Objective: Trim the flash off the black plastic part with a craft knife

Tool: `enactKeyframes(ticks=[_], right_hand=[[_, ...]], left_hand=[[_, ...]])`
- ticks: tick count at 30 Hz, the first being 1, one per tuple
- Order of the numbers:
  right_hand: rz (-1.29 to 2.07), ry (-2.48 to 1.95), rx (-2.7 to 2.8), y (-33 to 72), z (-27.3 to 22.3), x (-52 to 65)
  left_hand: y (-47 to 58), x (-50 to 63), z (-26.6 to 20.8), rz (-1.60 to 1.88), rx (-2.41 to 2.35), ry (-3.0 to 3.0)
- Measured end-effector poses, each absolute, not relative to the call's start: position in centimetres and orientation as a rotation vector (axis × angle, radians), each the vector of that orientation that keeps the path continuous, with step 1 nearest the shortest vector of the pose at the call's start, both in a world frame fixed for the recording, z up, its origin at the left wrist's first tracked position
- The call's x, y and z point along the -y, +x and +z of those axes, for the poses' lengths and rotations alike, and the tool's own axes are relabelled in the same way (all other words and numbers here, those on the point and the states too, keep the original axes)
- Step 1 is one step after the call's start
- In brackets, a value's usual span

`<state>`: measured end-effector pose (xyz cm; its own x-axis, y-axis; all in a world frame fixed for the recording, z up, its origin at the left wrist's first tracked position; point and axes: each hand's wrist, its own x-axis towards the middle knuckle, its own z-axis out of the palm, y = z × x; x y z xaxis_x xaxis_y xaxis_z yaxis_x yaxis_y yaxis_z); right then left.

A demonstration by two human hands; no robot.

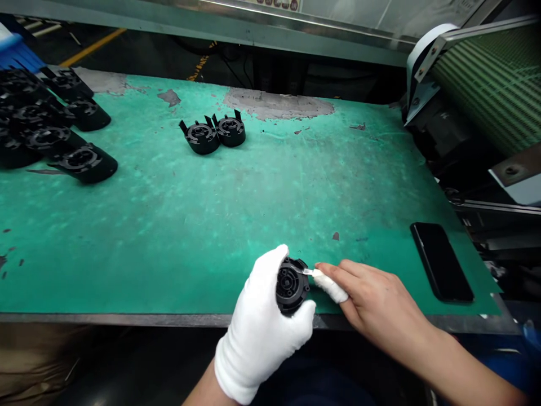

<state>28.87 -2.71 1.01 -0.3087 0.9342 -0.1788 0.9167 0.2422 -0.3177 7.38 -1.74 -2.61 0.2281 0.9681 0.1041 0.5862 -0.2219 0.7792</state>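
My left hand [264, 321], in a white glove, is closed around a round black plastic part [291, 285] near the table's front edge. The part's face, with rings and small holes, is turned up toward me. My right hand [376, 293], without a glove, grips a small knife [307, 272] with a thin metal blade. Its tip lies over the upper rim of the part; whether it touches cannot be made out. White wrapping [332, 286] shows at the right thumb, and I cannot tell if it covers the thumb or the handle.
Two black cylindrical housings [203, 138] with upright prongs stand side by side farther back on the green table [270, 192]. Several more housings [87, 163] crowd the left side. A black phone [442, 262] lies at right, below a green conveyor belt [494, 79].
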Motion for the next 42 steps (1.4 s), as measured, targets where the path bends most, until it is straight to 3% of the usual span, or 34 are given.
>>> enactKeyframes(ticks=[6, 15, 24, 42], right_hand=[[0.716, -1.762, 2.413, 28.9, 1.1, 3.0], [0.445, -1.897, 2.424, 27.7, 0.6, 2.7], [1.033, -1.683, 2.309, 30.3, 1.5, 4.1], [1.176, -1.647, 2.469, 27.6, 2.8, 3.9]], left_hand=[[7.3, 1.9, -2.9, 0.826, -1.401, 1.878], [9.5, 2.6, -2.9, 1.025, -1.573, 1.837], [4.6, 0.9, -1.1, 0.684, -1.271, 2.018], [4.1, 0.8, -3.1, 0.628, -1.341, 2.017]])
